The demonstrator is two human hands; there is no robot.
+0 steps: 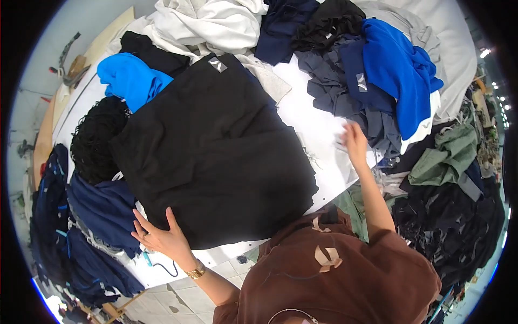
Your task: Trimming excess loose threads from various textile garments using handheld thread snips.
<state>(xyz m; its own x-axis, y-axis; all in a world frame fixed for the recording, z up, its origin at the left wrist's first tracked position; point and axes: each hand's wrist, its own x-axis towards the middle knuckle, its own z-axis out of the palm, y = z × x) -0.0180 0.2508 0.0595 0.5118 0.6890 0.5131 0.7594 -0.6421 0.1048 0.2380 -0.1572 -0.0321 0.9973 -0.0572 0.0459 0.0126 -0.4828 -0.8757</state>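
Observation:
A large black cloth piece (216, 146), like a garment panel, lies spread over the middle of the white table, with a small grey-and-white label (218, 63) at its far end. My left hand (162, 235), with a gold watch on the wrist, is at the panel's near left corner, fingers spread and the thumb over the black cloth. To the right of the panel, my right hand (354, 143) hovers over the white tabletop near a dark grey cloth pile. Its fingertips are slightly blurred, the fingers look apart, and nothing shows in them.
White cloth (208, 24) is heaped at the back. Bright blue cloth (132, 80) and a bundle of black strips (99, 141) sit left. Dark grey cloth (337, 81) and royal blue cloth (399, 70) are piled right. Navy garments (102, 210) hang at the left edge.

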